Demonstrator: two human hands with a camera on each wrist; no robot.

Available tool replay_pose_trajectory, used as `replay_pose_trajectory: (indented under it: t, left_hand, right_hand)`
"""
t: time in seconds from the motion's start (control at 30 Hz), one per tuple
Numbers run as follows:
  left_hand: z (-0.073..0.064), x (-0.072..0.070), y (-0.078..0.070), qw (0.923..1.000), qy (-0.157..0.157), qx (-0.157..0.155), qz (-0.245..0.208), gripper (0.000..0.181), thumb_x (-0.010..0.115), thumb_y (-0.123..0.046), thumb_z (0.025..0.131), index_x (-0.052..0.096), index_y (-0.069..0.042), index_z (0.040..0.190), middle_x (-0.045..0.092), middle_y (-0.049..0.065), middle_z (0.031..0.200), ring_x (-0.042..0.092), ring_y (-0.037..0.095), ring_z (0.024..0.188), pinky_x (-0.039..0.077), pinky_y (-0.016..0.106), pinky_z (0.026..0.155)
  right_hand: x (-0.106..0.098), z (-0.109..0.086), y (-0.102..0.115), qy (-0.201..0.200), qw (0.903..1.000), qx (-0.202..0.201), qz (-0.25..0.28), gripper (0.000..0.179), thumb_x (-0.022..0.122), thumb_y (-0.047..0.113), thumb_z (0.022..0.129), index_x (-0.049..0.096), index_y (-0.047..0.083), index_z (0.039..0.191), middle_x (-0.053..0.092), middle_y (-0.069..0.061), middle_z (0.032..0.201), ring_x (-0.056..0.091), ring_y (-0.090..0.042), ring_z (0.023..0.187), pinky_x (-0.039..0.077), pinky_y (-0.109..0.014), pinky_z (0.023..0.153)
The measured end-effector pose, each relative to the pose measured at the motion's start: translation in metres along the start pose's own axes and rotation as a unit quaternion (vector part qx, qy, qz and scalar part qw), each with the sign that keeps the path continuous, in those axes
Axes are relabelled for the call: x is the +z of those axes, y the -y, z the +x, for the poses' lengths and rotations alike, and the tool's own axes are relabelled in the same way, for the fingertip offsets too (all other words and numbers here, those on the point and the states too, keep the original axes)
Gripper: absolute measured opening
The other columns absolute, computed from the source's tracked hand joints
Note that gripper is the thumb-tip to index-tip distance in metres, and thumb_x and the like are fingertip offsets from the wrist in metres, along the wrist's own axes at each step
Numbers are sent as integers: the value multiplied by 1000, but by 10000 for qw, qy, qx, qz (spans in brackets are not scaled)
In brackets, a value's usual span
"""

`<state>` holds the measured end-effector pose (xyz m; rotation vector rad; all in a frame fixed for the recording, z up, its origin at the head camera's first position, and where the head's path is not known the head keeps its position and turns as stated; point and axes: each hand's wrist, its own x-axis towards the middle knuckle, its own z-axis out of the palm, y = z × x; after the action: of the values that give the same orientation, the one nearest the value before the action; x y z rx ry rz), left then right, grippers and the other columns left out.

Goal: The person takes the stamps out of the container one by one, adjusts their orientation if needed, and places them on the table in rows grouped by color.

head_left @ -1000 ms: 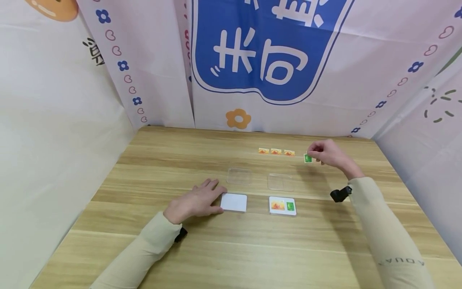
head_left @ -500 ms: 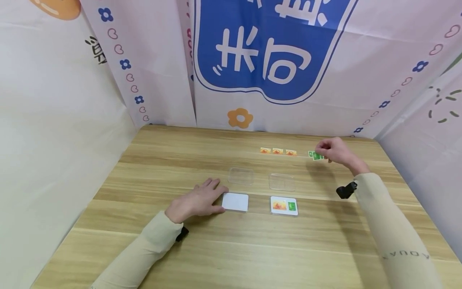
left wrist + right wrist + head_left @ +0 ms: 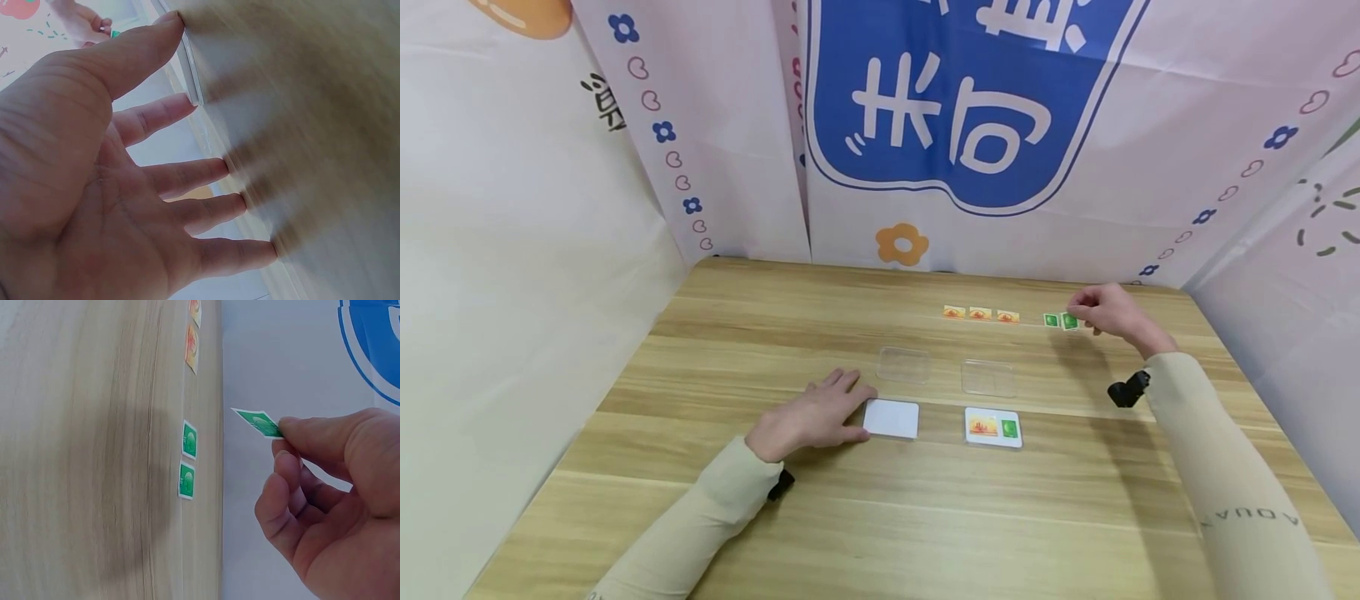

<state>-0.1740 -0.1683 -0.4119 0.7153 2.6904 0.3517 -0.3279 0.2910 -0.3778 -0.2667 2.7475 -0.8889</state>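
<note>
The spread left hand (image 3: 816,410) touches a white rectangular plastic case (image 3: 891,418), seemingly steadying it, while at its two o'clock the right hand (image 3: 1108,310) pinches a green, white-edged paper stamp (image 3: 259,423)

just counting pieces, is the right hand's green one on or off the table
Off: the right hand pinches the green piece clear of the table.

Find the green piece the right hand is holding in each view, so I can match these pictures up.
Head: the green piece is right of centre, pinched in the right hand.
Left wrist: near the top left, only a green sliver shows by that hand; probably the same piece.
Right wrist: slightly right of and above centre, tilted.
Shared landmark: the right hand, visible in all three.
</note>
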Motion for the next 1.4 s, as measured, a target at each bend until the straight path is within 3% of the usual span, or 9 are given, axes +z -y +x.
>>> replay_pose_trajectory:
  t: [0.87,1.4]
  left_hand:
    - [0,0,1,10000,26,-38,-1,56,66,-40,93,47,-19,141,31,21,157,24,47,146,31,73,104]
    - [0,0,0,9999,92,-99,-14,56,65,-40,94,46,-19,142,30,20,157,23,46,146,29,72,106]
  right_hand:
    - [-8,14,-29,107,9996,256,38,27,51,17,101,60,-6,114,61,-16,99,55,-21,83,52,-40,79]
    - [-12,21,-41,190,9987,412,232,30,52,15,102,57,-10,116,59,-10,89,54,-19,79,51,-35,72]
